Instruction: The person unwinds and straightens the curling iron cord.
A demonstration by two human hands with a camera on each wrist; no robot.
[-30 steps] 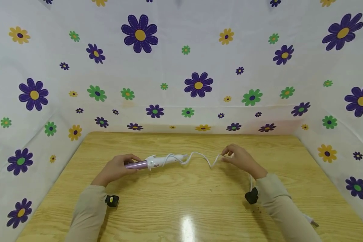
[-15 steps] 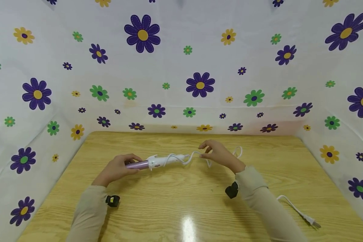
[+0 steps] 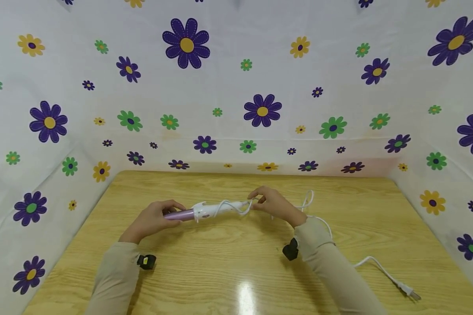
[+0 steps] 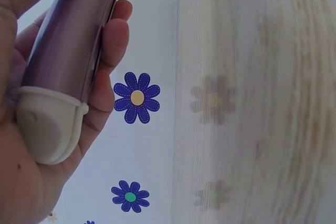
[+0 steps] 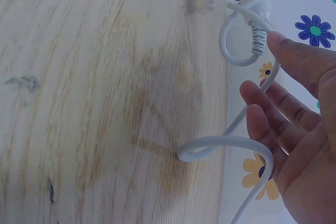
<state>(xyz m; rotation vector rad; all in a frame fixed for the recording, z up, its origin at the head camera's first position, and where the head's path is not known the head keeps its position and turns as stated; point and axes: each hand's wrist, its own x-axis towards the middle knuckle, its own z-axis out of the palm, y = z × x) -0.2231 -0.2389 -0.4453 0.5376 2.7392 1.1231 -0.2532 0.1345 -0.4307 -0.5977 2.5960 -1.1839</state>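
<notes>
A curling iron with a purple barrel [image 3: 180,215] and a white handle [image 3: 209,210] is held a little above or at the wooden table; any gap is hard to judge. My left hand [image 3: 155,218] grips the barrel, fingers curled round it. In the left wrist view the barrel's white tip [image 4: 50,124] lies against the palm. White cord [image 3: 225,203] is looped round the handle. My right hand [image 3: 275,205] pinches the cord close to the handle's end. The right wrist view shows the thumb [image 5: 296,56] on the cord beside the ribbed sleeve [image 5: 258,40]; the index fingertip is hidden.
More slack cord [image 3: 309,199] trails behind and under the right forearm. Its two-pin plug [image 3: 407,291] lies at the table's right front. Flowered white cloth [image 3: 228,92] walls the wooden table [image 3: 220,271] at the back and both sides. Small black wrist cameras [image 3: 146,261] sit below the cuffs.
My right hand has moved left along the cord, from well out on its slack part to near the handle's end. More trailing cord and the plug now show. My left hand has stayed in place.
</notes>
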